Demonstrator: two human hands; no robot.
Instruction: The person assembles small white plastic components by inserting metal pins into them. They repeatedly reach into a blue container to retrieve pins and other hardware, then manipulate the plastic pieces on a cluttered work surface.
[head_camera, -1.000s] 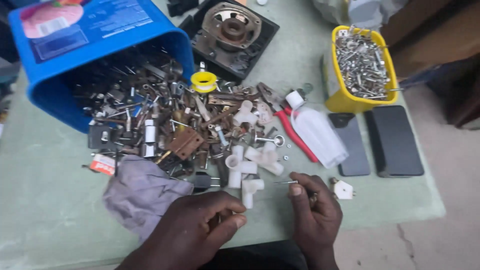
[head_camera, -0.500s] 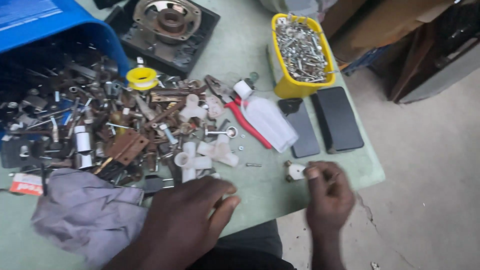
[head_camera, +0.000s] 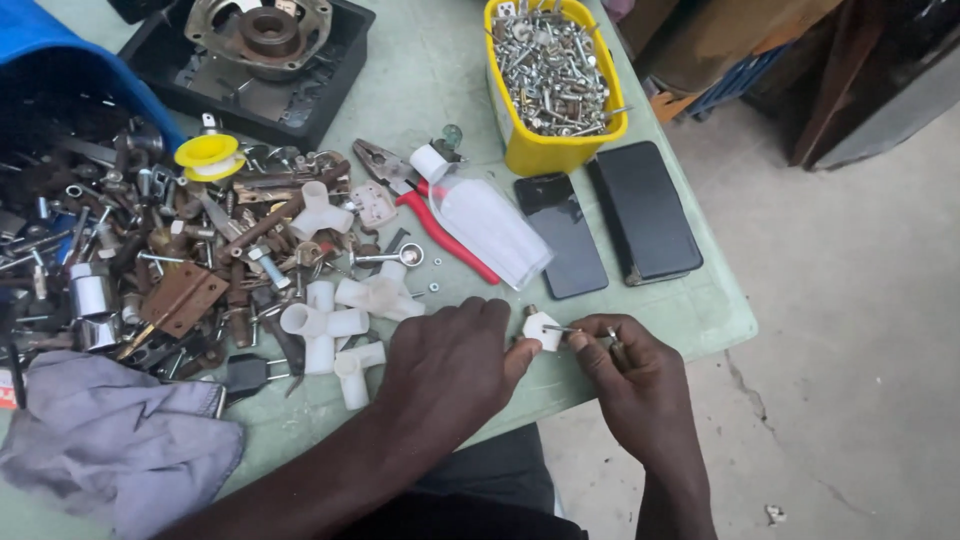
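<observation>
A small white plastic piece lies on the green table near its front edge. My left hand rests palm down, and its fingertips pinch the piece's left side. My right hand is closed around a thin metal tool whose tip meets the right side of the white piece. A second small metal part shows between the right hand's fingers; I cannot tell what it is.
White pipe fittings and a heap of metal hardware lie to the left, beside a grey cloth. Behind the hands are a clear bottle, red-handled pliers, two dark phones and a yellow bin of screws. The table's right edge is close.
My right hand went right to the small white piece and now holds a thin tool against it. My left hand followed and grips the piece. The camera view shifted right.
</observation>
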